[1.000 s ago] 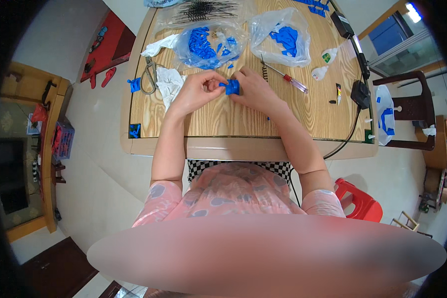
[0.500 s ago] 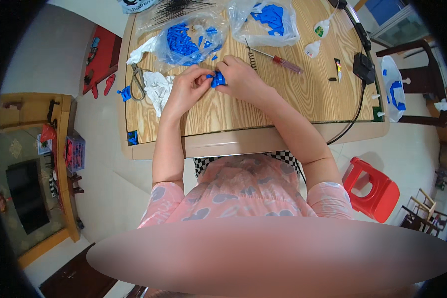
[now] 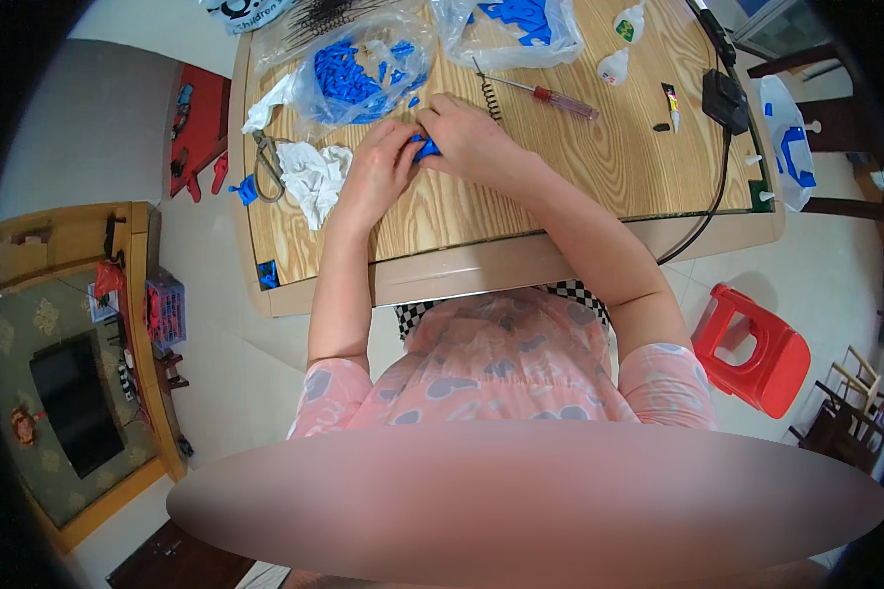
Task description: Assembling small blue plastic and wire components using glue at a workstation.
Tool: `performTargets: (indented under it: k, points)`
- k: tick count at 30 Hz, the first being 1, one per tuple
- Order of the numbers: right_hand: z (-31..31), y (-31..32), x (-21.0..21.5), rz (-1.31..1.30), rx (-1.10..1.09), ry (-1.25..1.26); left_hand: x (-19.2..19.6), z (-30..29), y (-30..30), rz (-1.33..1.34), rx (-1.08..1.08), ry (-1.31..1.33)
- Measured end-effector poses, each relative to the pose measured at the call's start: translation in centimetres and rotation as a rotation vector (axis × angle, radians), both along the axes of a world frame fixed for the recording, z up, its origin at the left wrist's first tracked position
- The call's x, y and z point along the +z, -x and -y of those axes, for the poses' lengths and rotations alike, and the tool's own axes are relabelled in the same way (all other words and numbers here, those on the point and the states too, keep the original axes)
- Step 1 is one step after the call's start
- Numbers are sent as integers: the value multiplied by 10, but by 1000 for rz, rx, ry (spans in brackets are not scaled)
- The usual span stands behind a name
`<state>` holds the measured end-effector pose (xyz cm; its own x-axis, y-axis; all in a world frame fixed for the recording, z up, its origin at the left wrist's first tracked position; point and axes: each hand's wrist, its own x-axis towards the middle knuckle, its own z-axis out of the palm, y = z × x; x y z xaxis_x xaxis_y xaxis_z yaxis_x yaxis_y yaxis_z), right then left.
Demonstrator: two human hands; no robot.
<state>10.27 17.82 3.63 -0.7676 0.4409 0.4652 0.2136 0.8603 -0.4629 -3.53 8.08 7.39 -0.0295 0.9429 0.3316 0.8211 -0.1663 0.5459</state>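
Observation:
Between my two hands, over the wooden table [image 3: 481,206], is a small blue piece [image 3: 424,149] that looks like folded fabric or foam; the fingers cover most of it. My left hand [image 3: 381,167] pinches its left side. Curled round its right side is my right hand [image 3: 462,135]. Just beyond them lies a clear bag [image 3: 417,74] with many small blue pieces [image 3: 349,83]. A dark coiled wire [image 3: 489,98] rests beside my right knuckles, near a screwdriver [image 3: 565,102] with a clear reddish handle.
Left of my hands are a crumpled white cloth [image 3: 314,182] and scissors [image 3: 267,167]. Another bag [image 3: 560,44] holds blue sheets. Farther right are two white bottles [image 3: 614,67], a small glue tube [image 3: 671,103] and a black adapter [image 3: 725,101] with a cable. A red stool [image 3: 756,353] stands on the floor.
The whole view has shifted slightly. My fingers have closed farther over the blue piece, so less of it shows; both hands stay together in the same place on the table.

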Motion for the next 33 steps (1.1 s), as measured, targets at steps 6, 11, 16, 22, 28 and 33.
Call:
performTargets:
  k: [6, 11, 16, 22, 28, 33]
  points:
    - [-6, 2, -5, -5, 28, 45, -8, -2, 8, 63, -5, 39]
    - [-11, 3, -4, 32, 54, 42, -19, -4, 23, 222, 64, 94]
    - [-5, 3, 24, -223, 114, 254, -13, -7, 32, 537, 106, -60]
    - [6, -6, 48, -388, 150, 160, -9, 9, 36, 807, 151, -162]
    - [2, -8, 41, -356, 142, 102, 6, 10, 18, 319, 105, -372]
    - [-2, -8, 43, -290, 143, 127, 10, 8, 20, 108, 93, -401]
